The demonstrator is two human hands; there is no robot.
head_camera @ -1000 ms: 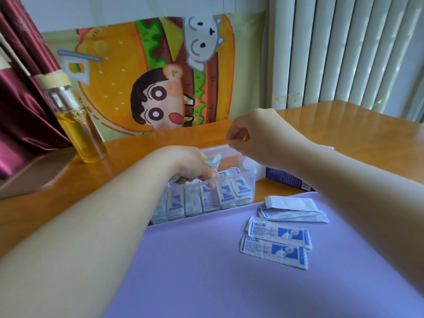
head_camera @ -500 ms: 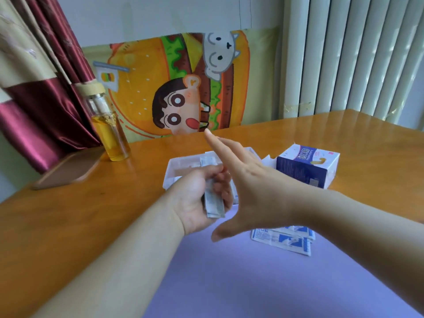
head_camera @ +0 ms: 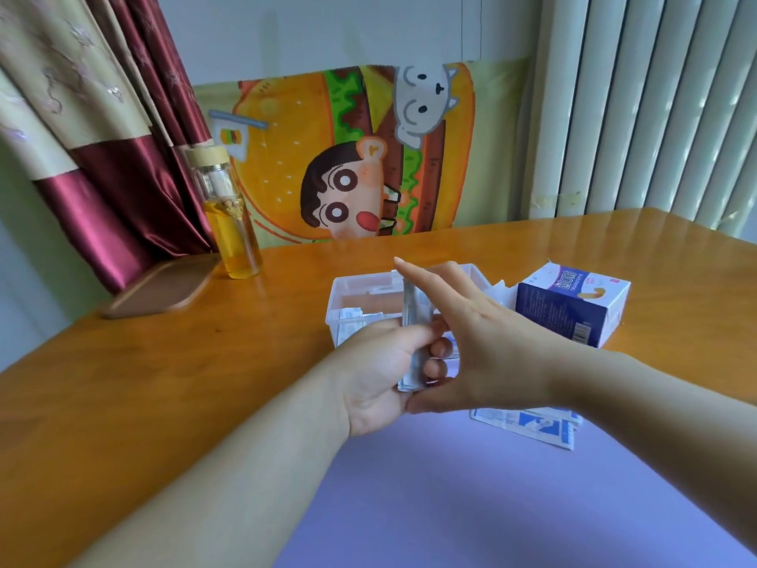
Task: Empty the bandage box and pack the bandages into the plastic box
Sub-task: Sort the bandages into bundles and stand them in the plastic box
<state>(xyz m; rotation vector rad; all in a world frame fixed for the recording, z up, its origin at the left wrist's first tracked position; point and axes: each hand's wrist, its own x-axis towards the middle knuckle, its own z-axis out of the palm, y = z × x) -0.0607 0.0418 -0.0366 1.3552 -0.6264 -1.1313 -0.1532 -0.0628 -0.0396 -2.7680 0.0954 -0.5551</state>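
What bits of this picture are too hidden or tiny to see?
Head view:
1. Bandage stack: edge-on, gripped by left hand, screened by right hand; count unknown.
2. Plastic box: near part behind both hands.
3. Loose bandages: partly under right wrist.
4. Bandage box: small print unreadable; inside unseen.

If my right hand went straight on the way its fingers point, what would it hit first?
Likely the plastic box, just beyond the right hand. If the hand rides above its rim, it passes over toward the burger cloth; depth is unclear.
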